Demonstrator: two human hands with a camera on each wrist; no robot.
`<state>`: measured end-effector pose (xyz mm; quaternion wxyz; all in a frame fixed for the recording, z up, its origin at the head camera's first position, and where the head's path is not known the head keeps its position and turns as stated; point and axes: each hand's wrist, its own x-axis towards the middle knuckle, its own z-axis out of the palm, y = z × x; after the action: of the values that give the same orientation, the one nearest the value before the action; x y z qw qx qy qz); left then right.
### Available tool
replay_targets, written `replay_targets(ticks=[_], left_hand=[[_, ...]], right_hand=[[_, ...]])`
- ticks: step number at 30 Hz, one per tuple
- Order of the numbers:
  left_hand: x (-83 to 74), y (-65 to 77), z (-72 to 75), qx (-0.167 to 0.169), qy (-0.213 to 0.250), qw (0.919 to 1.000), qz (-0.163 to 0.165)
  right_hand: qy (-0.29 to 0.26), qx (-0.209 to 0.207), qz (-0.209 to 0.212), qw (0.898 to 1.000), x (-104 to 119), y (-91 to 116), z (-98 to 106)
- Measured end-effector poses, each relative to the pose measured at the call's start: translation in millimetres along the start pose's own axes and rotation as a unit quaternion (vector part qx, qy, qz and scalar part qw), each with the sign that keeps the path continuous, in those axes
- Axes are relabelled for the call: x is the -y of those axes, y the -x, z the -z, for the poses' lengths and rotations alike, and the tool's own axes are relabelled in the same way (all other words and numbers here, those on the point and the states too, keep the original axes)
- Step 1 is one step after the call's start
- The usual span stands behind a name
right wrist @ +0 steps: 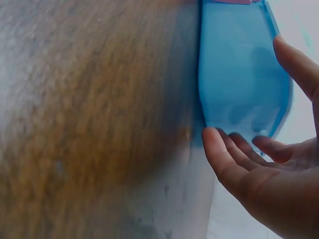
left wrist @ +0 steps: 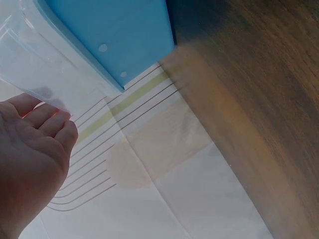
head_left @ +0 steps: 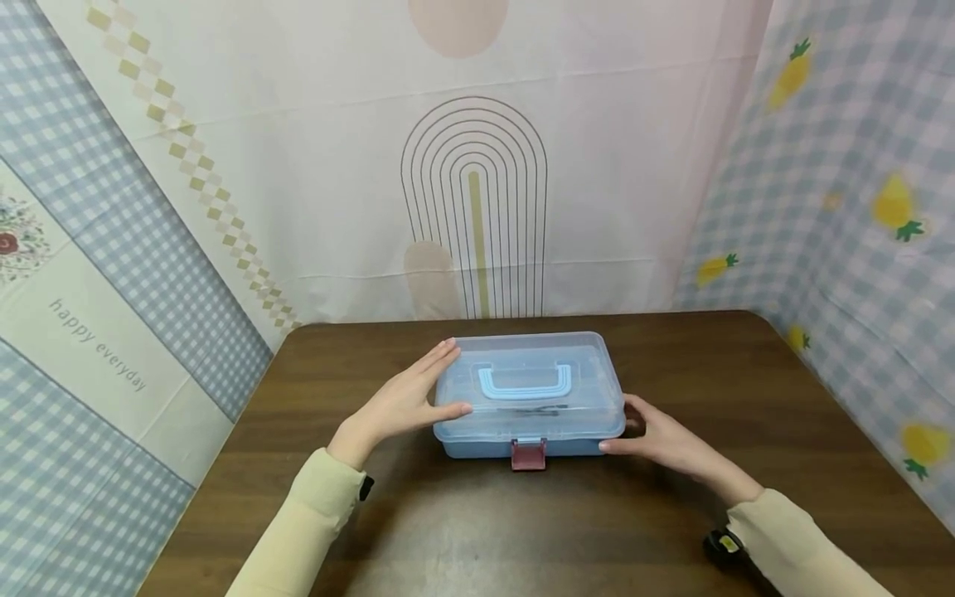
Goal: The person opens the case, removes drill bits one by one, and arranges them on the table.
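A plastic storage box (head_left: 531, 390) sits on the table, with a clear lid and a blue base (left wrist: 119, 35). The lid is down, and its light-blue handle (head_left: 525, 383) lies flat. At the front, a dark pink latch (head_left: 528, 455) sticks outward. Thin dark items show faintly through the lid. My left hand (head_left: 406, 396) rests at the lid's left edge, its fingers fairly straight and its thumb over the lid's front left. At the right end, my right hand (head_left: 660, 435) has its thumb near the front corner and its loosely bent fingers against the side.
The brown wooden table (head_left: 477, 531) extends around the box. A white patterned cloth (head_left: 336, 191) hangs behind it, with checked cloths (head_left: 858, 249) at the sides. Dark wrist devices (head_left: 722, 547) are at both sleeves.
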<state>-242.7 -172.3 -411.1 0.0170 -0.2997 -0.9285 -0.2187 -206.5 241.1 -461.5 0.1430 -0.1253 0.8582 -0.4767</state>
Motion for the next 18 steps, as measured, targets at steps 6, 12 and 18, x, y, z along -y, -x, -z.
replay_targets(ticks=[6,12,18], left_hand=[[0.4,-0.2,-1.2,-0.006,0.002,1.0,-0.006],[0.0,0.9,-1.1,-0.003,0.0,1.0,-0.004],[1.1,0.5,-1.5,-0.004,-0.004,1.0,-0.006]], right_hand=[[0.0,-0.007,0.028,1.0,-3.1,-6.4,-7.7],[-0.003,-0.009,0.031,0.999,-7.5,-10.1,-13.4],[-0.007,-0.009,0.016,1.0,-8.8,-12.2,-14.7]])
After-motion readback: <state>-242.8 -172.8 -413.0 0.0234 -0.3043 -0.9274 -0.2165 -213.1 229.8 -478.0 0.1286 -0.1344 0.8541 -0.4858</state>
